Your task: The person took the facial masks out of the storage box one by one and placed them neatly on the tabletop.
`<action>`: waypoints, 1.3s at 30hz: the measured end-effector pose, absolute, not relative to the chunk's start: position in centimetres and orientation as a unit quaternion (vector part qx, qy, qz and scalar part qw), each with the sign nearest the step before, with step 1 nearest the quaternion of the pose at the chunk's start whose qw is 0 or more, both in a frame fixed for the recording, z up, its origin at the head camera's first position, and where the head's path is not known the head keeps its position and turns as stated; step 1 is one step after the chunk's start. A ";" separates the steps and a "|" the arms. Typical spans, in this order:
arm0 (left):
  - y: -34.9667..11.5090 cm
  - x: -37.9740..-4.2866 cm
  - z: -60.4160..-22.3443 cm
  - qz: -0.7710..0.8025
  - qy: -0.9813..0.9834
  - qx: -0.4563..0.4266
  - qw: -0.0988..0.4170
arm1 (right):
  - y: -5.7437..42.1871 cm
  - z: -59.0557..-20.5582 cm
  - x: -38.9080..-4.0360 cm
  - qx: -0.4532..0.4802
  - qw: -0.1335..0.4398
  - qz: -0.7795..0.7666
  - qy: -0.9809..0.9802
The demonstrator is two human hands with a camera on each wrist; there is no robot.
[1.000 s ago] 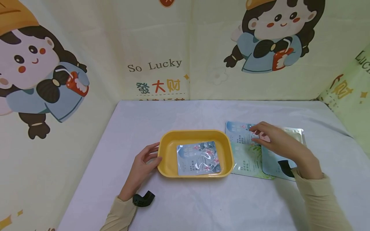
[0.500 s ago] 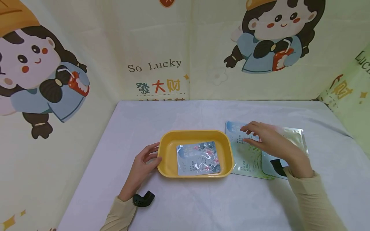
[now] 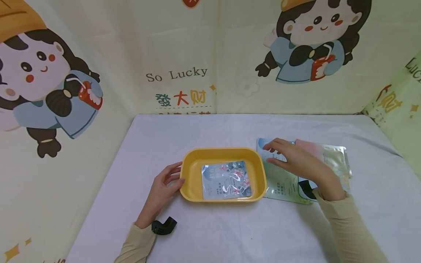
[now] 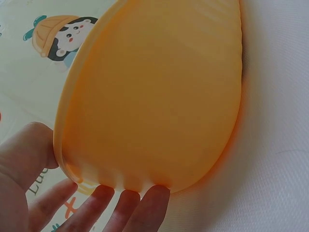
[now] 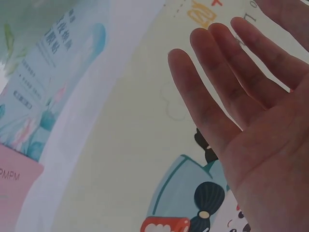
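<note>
My left hand (image 3: 164,190) is at the left end of a shallow yellow tray (image 3: 192,175). In the left wrist view its spread fingertips (image 4: 158,200) touch the tray's wall, with the thumb beside the rim. One shiny blue sachet (image 3: 226,179) with pink flowers lies flat in the tray. My right hand (image 3: 297,159) hovers over several flat sachets right of the tray, palm down, holding nothing. Beneath it are a blue flowered sachet (image 5: 72,53) and a green sachet (image 3: 279,182). A pink sachet (image 3: 309,147) shows behind the hand; the forearm partly hides a lower blue one.
A silvery packet edge (image 3: 342,160) shows at the pile's right. White cloth (image 3: 236,233) covers the table, and a printed cream curtain (image 3: 230,65) with cartoon figures rises behind and at the sides. Black devices (image 3: 164,225) are worn at both wrists.
My right hand has moved left over the sachets, toward the tray, uncovering more of the pink and silvery packets. The left hand, the tray and the sachet inside it stay in place.
</note>
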State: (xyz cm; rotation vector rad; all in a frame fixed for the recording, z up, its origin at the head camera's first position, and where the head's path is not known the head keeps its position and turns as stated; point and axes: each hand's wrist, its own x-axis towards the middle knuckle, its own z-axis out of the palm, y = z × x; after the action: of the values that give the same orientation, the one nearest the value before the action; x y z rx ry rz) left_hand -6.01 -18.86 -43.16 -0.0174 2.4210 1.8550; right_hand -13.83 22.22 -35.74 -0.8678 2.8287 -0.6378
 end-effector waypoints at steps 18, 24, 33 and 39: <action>-18.7 -6.1 -43.1 0.608 0.793 -0.009 0.047 | 19.3 -36.4 -14.3 -0.342 0.051 -0.218 0.913; -18.8 -6.2 -43.2 0.604 0.795 -0.013 0.050 | 18.2 -36.9 -14.2 -0.351 0.054 -0.223 0.908; -18.8 -6.1 -43.1 0.603 0.796 -0.019 0.053 | 16.4 -37.5 -14.3 -0.353 0.082 -0.232 0.903; -18.8 -6.1 -43.1 0.605 0.794 -0.018 0.053 | 15.4 -37.7 -14.3 -0.359 0.102 -0.221 0.901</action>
State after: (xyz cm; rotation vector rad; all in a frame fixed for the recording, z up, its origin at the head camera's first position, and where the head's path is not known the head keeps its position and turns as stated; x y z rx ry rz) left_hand -6.05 -18.83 -43.09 -0.0541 2.4146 1.8378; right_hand -14.33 15.39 -37.73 -1.0586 2.6612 -0.6524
